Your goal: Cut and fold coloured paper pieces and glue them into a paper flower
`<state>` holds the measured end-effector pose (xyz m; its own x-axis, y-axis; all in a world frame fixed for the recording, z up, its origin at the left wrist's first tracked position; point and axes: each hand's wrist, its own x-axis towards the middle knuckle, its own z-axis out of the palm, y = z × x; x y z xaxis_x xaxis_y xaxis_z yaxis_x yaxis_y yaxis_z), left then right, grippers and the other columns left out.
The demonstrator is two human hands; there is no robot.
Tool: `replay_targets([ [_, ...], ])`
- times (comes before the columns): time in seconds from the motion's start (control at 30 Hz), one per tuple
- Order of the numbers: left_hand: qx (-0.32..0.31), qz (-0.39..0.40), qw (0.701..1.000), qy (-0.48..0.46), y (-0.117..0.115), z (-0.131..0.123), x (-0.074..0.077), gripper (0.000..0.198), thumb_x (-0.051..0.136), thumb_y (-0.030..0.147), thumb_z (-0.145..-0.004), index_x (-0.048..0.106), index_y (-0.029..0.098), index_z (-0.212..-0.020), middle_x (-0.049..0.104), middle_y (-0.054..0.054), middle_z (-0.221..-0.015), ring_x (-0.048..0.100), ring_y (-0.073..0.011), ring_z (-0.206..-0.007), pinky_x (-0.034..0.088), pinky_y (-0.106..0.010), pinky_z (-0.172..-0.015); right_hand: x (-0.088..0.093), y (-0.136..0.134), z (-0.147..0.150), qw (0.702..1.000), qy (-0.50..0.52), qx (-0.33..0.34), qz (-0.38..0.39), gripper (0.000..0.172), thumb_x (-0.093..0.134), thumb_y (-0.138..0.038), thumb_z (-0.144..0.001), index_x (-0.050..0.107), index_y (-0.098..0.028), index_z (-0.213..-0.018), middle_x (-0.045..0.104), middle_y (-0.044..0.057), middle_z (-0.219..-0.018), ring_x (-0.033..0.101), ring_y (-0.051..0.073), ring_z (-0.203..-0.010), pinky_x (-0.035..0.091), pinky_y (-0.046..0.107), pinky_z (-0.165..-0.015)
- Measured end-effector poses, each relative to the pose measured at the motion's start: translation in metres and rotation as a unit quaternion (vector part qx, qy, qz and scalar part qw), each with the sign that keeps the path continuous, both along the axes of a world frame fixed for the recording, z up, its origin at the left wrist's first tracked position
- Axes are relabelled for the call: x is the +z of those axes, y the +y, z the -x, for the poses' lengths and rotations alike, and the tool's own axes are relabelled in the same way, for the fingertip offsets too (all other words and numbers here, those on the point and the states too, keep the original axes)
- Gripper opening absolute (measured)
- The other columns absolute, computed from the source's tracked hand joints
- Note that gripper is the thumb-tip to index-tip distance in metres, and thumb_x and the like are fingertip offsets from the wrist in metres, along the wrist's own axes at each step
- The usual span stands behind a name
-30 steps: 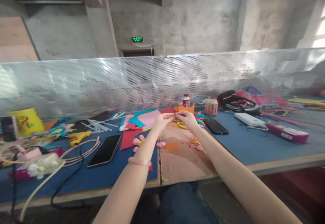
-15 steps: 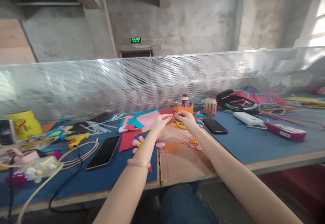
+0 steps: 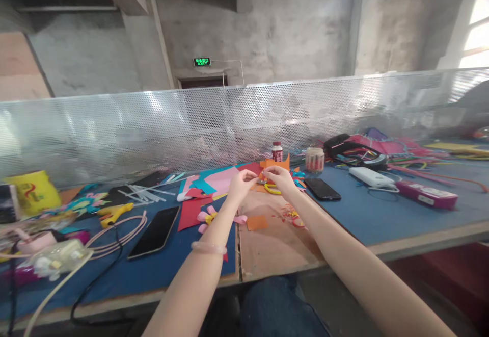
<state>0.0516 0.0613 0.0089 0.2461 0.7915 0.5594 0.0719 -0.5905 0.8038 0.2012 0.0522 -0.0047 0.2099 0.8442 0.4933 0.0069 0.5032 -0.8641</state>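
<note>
My left hand (image 3: 243, 183) and my right hand (image 3: 279, 176) face each other above the far part of the brown board (image 3: 275, 250), fingertips pinched and close together. What lies between their fingers is too small to make out. Just below my right hand is a pair of yellow-handled scissors (image 3: 272, 189). Orange paper (image 3: 280, 162) stands up behind the hands. A pink paper flower with a yellow middle (image 3: 210, 217) lies beside my left forearm. Closer to me is an orange paper square (image 3: 257, 223), with small red and yellow scraps (image 3: 292, 213) to its right.
Left are a phone (image 3: 155, 232), a yellow glue gun (image 3: 114, 214), cables and a power strip (image 3: 61, 259). A jar (image 3: 315, 160), a bottle (image 3: 277, 151) and another phone (image 3: 323, 189) stand or lie right of the middle. A perforated metal screen (image 3: 153, 128) closes off the back.
My hands stay pinched in nearly the same place, with the fingertips shifted slightly. The whole view has moved a little; the things on the table lie as before.
</note>
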Motion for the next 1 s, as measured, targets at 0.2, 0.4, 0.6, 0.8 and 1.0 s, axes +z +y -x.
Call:
replay_targets([
  [0.2, 0.009, -0.024, 1.0, 0.007, -0.002, -0.001, 0.002, 0.007, 0.064, 0.019, -0.064, 0.06, 0.014, -0.068, 0.063, -0.003, -0.069, 0.058, -0.0151, -0.069, 0.045, -0.028, -0.069, 0.002, -0.002, 0.0, 0.999, 0.025, 0.025, -0.011, 0.022, 0.067, -0.032, -0.059, 0.062, -0.017, -0.075, 0.063, 0.002, -0.075, 0.057, 0.015, -0.068, 0.045, 0.027, -0.062],
  [0.4, -0.003, -0.01, 1.0, 0.004, -0.002, -0.001, 0.003, 0.02, 0.062, 0.019, -0.068, 0.061, 0.014, -0.087, 0.065, -0.006, -0.076, 0.06, -0.0154, -0.072, 0.046, -0.029, -0.07, 0.005, -0.005, 0.0, 0.997, 0.039, 0.065, -0.032, 0.036, 0.066, -0.028, -0.06, 0.059, -0.02, -0.094, 0.059, -0.001, -0.076, 0.057, 0.012, -0.07, 0.044, 0.025, -0.063],
  [0.6, -0.01, -0.002, 1.0, 0.002, 0.001, -0.002, 0.0, 0.022, 0.065, 0.025, -0.067, 0.063, 0.013, -0.086, 0.066, -0.01, -0.086, 0.061, -0.0179, -0.079, 0.046, -0.032, -0.076, 0.006, -0.007, 0.002, 0.995, 0.049, 0.084, -0.019, 0.036, 0.066, -0.027, -0.06, 0.06, -0.018, -0.094, 0.057, -0.002, -0.072, 0.055, 0.011, -0.064, 0.044, 0.024, -0.059],
  [0.8, -0.005, -0.005, 1.0, 0.002, 0.001, -0.001, -0.001, 0.02, 0.065, 0.031, -0.066, 0.065, 0.013, -0.076, 0.067, -0.008, -0.078, 0.061, -0.0186, -0.075, 0.046, -0.032, -0.073, 0.008, -0.011, 0.007, 0.995, 0.055, 0.081, -0.002, 0.032, 0.068, -0.027, -0.058, 0.062, -0.017, -0.088, 0.058, -0.002, -0.072, 0.055, 0.011, -0.065, 0.044, 0.024, -0.061],
  [1.0, -0.004, 0.003, 1.0, 0.0, 0.001, 0.0, -0.001, 0.021, 0.064, 0.031, -0.066, 0.066, 0.013, -0.077, 0.067, -0.007, -0.077, 0.06, -0.0186, -0.075, 0.045, -0.031, -0.072, 0.006, -0.007, 0.005, 0.996, 0.047, 0.069, 0.013, 0.032, 0.069, -0.031, -0.059, 0.063, -0.017, -0.088, 0.064, 0.003, -0.083, 0.058, 0.014, -0.074, 0.045, 0.026, -0.065],
])
